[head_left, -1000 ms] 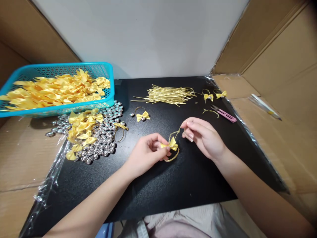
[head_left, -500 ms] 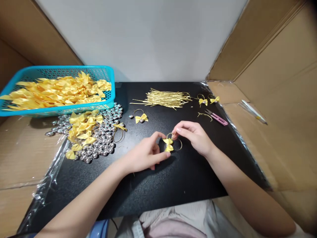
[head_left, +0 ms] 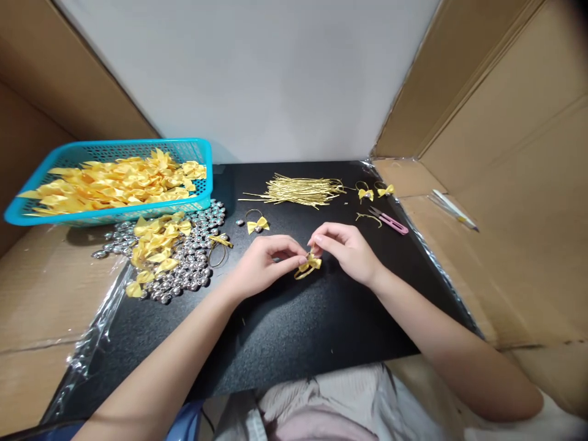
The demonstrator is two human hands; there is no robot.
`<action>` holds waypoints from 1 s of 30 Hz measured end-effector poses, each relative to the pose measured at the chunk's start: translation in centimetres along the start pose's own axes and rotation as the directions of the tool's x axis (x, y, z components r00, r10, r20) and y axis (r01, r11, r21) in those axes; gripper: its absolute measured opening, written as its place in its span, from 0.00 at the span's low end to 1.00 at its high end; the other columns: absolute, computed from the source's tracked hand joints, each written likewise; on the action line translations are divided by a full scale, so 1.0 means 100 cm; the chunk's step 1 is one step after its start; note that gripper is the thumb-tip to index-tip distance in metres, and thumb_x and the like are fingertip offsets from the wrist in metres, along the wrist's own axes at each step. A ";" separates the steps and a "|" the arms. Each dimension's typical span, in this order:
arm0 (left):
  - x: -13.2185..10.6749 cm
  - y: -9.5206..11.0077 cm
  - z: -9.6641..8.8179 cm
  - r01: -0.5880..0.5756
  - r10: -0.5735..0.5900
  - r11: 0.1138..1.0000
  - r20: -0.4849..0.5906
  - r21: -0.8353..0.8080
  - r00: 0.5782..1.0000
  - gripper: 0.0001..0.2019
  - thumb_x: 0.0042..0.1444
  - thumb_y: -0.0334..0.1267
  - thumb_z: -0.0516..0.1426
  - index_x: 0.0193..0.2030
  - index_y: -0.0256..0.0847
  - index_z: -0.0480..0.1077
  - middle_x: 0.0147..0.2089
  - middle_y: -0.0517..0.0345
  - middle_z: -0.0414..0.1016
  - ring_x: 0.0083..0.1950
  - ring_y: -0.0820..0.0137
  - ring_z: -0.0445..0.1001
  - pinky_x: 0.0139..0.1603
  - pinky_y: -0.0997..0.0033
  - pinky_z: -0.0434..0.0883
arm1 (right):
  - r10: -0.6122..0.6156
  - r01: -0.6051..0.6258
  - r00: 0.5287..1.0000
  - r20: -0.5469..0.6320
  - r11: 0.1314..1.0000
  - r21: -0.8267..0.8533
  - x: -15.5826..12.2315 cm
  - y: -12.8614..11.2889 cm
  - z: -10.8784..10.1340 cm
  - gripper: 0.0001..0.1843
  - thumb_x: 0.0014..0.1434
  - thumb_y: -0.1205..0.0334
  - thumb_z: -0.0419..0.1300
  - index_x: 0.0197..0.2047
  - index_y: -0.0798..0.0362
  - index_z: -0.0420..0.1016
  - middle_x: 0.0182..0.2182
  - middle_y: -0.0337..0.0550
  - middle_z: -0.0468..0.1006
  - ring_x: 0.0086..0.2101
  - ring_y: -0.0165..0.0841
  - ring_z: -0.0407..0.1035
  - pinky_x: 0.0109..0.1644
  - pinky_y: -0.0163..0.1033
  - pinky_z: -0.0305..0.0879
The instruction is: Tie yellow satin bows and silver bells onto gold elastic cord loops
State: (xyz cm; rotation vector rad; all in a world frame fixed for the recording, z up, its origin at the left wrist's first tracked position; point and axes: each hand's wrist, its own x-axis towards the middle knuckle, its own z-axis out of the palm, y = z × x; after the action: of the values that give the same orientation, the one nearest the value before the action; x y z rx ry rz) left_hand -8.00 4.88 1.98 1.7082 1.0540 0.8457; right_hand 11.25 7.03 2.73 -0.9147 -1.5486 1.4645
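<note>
Between my hands, over the middle of the black table, is a yellow bow [head_left: 314,262] with a gold cord loop hanging below it. My left hand [head_left: 270,263] pinches the bow's left side between thumb and fingertips. With fingertips closed at the top of the bow, my right hand [head_left: 348,250] pinches what appears to be the thin gold cord; the exact grip is too small to make out. A finished-looking bow with a silver bell [head_left: 258,226] and cord loop lies beyond my left hand, beside a single loose bell [head_left: 239,223].
A turquoise basket [head_left: 206,177] of yellow bows stands at the back left. Before it lie silver bells [head_left: 197,263] with a heap of bows [head_left: 158,242]. Gold cords [head_left: 303,190] lie at the back, pink thread snips [head_left: 390,222] at the right. Cardboard walls [head_left: 496,122] flank the table.
My left hand has gone from spread fingers around the bow to a pinch on it. The bow has turned, and its loop now hangs lower left. The camera view has shifted slightly.
</note>
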 end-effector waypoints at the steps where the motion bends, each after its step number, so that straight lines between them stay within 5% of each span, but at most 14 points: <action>1: -0.001 0.000 0.002 0.026 -0.026 0.999 -0.019 -0.036 0.999 0.09 0.56 0.41 0.62 0.33 0.38 0.78 0.34 0.53 0.79 0.35 0.69 0.75 0.38 0.73 0.70 | 0.018 -0.018 1.000 -0.005 1.000 0.012 0.000 0.002 -0.001 0.12 0.55 0.55 0.64 0.28 0.54 0.74 0.23 0.37 0.75 0.26 0.28 0.70 0.35 0.36 0.69; 7: -0.003 -0.002 0.016 0.139 -0.162 0.900 -0.020 -0.413 0.987 0.13 0.54 0.45 0.64 0.31 0.37 0.72 0.28 0.58 0.76 0.31 0.73 0.72 0.36 0.73 0.69 | 0.058 -0.055 0.998 -0.022 0.994 0.094 -0.001 0.016 -0.003 0.14 0.54 0.52 0.66 0.30 0.55 0.76 0.24 0.37 0.76 0.25 0.27 0.70 0.35 0.35 0.70; 16: -0.009 -0.007 0.031 0.272 -0.305 0.590 0.102 -0.760 0.947 0.12 0.54 0.42 0.65 0.33 0.37 0.69 0.27 0.58 0.77 0.28 0.74 0.73 0.34 0.75 0.69 | 0.138 -0.120 0.988 -0.074 0.971 0.205 -0.005 0.035 0.001 0.15 0.51 0.55 0.68 0.39 0.53 0.74 0.28 0.37 0.77 0.28 0.28 0.72 0.36 0.37 0.71; 21: -0.010 -0.002 0.035 0.342 -0.363 0.514 0.161 -0.787 0.918 0.12 0.55 0.42 0.64 0.32 0.37 0.68 0.22 0.62 0.74 0.24 0.77 0.70 0.29 0.77 0.66 | -0.080 0.053 0.977 -0.198 0.989 -0.140 -0.012 0.034 -0.002 0.03 0.56 0.65 0.63 0.34 0.51 0.73 0.34 0.41 0.78 0.38 0.33 0.73 0.47 0.43 0.68; 24: -0.012 0.000 0.037 0.368 -0.404 0.487 0.169 -0.792 0.899 0.12 0.54 0.43 0.65 0.32 0.38 0.68 0.21 0.64 0.72 0.21 0.78 0.67 0.26 0.79 0.64 | -0.268 0.179 0.943 -0.196 0.908 -0.379 -0.018 0.026 -0.001 0.07 0.52 0.72 0.60 0.27 0.51 0.70 0.38 0.43 0.78 0.43 0.37 0.71 0.52 0.47 0.64; 30: -0.013 0.001 0.039 0.370 -0.423 0.499 0.152 -0.784 0.893 0.13 0.54 0.44 0.64 0.31 0.38 0.68 0.18 0.66 0.68 0.20 0.80 0.62 0.25 0.80 0.60 | -0.280 0.196 0.953 -0.119 0.864 -0.465 -0.028 0.020 0.010 0.03 0.51 0.66 0.65 0.27 0.51 0.76 0.35 0.44 0.79 0.40 0.38 0.70 0.48 0.48 0.64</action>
State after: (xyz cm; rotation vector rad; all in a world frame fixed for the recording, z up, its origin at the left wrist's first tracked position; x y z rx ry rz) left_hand -5.09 2.30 0.71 0.6203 0.8463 0.8723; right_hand 11.44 4.21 0.52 -1.0400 -1.8217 0.8313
